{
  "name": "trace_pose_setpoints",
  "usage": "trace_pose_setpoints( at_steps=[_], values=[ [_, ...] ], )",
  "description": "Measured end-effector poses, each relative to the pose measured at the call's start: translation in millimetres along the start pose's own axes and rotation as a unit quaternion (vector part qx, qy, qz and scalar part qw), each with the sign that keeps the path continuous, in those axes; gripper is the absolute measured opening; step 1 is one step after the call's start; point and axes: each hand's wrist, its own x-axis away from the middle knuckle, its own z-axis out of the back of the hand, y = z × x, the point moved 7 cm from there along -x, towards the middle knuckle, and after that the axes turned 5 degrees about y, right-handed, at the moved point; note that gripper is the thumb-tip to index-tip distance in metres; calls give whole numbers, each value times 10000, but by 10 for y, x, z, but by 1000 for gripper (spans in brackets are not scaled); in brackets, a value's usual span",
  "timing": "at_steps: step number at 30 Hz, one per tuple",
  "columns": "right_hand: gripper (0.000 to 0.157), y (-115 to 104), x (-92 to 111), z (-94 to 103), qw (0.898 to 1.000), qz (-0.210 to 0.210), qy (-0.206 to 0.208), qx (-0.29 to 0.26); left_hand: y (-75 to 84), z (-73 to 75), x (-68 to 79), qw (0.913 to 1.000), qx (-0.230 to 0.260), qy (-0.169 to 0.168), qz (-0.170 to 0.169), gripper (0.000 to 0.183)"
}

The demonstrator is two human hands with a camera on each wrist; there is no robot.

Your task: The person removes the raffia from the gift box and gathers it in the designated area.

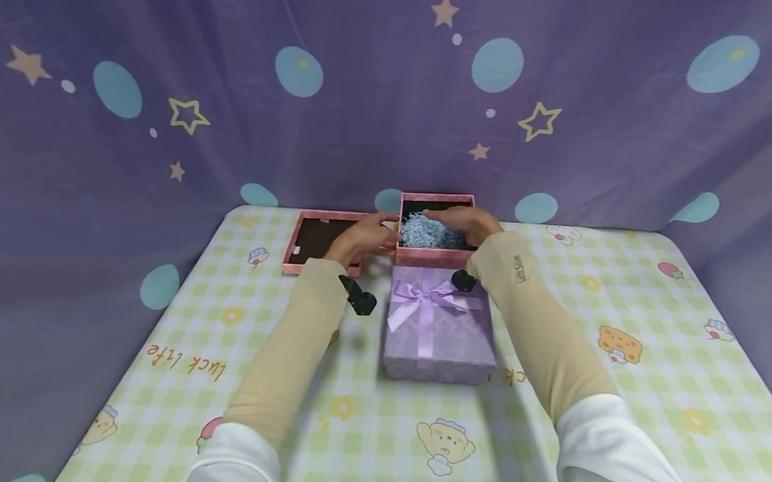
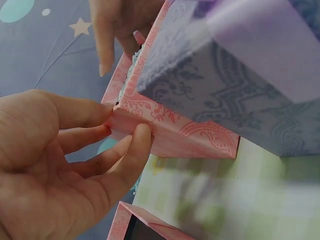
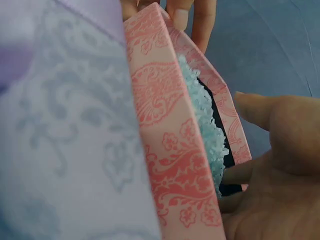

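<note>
A pink patterned box (image 1: 433, 257) stands at the back of the table, filled with pale blue shredded paper (image 1: 427, 232) over a dark lining. From the left, my left hand (image 1: 365, 238) rests its spread fingertips against the outside of the box's left wall, near the front corner in the left wrist view. My right hand (image 3: 282, 145) reaches over the right side, with its lower fingers down in the box at the shredded paper. One digit of it points across above the far rim. Some of the right fingertips are hidden by the paper and the wall.
Left of the box lies a pink lid (image 1: 288, 268), its dark inside facing up. A larger purple gift box (image 1: 439, 363) with a lilac ribbon bow (image 1: 424, 296) stands directly in front. Behind the checked tablecloth (image 1: 261, 350) hangs a purple curtain (image 1: 376, 148).
</note>
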Motion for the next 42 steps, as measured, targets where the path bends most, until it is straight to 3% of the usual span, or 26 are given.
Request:
trace_pose_setpoints(
  at_steps=[12,16,22,28,35,42],
  values=[
    [98,-18,3,-150,9951,323,-718,591,6,-5,-18,9999,-3,3,129,55],
    [95,-29,-7,-190,9922,362,-816,867,14,-7,-14,10000,-34,24,84,55],
    [82,-54,-22,-184,9913,566,-626,1006,21,-14,-8,9999,-33,57,86,54],
    [73,-103,-5,-124,9910,999,-145,883,11,-1,4,10000,-32,12,86,54],
    [69,-124,89,48,9883,956,508,1073,4,-10,8,10000,-9,-75,56,53],
    [74,-170,204,166,9923,997,506,537,-3,-10,-11,9998,8,-36,198,54]
  ],
)
